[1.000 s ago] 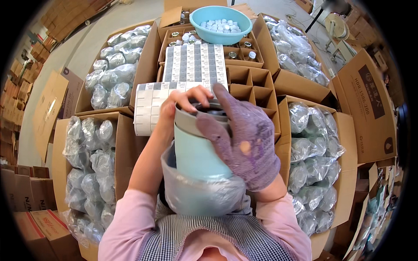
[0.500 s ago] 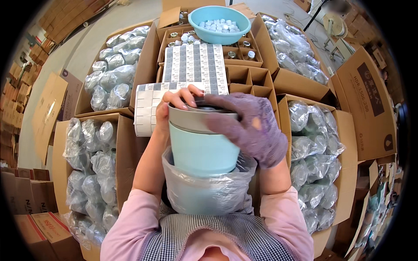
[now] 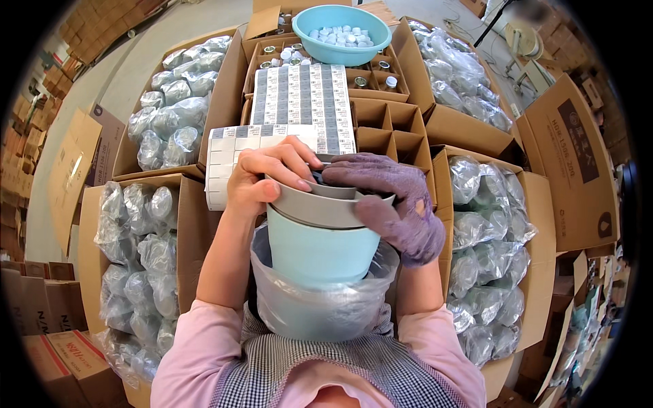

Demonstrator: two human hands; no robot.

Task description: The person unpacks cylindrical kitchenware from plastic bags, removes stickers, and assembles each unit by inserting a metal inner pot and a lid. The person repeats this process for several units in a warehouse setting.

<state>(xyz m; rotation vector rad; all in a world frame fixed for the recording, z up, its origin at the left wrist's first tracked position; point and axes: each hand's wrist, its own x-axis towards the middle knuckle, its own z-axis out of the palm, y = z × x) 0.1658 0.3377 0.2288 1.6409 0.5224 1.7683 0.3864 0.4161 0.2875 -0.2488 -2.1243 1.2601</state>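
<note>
In front of my chest stands a light-blue bin (image 3: 323, 248) with a wide grey rim (image 3: 320, 209), tilted slightly and set in or against a larger light-blue container (image 3: 320, 309) wrapped in clear plastic. My bare left hand (image 3: 272, 173) grips the grey rim from the left, fingers curled over its top edge. My right hand (image 3: 401, 204), in a purple glove with a hole in it, clasps the right side of the rim, thumb outside and fingers inside. A second grey edge and something dark show inside the opening, mostly hidden by the fingers.
Label sheets (image 3: 303, 102) lie over a divided carton (image 3: 391, 126) just beyond the bin. Behind them, a blue basin (image 3: 340, 58) of white caps rests on a carton of bottles. Open cartons of plastic-wrapped items (image 3: 139, 272) flank me on both sides.
The bin's rim has tipped and shifted a little to the right. My right hand, blurred before, has settled with its fingers in the opening. My left fingers reach further over the rim.
</note>
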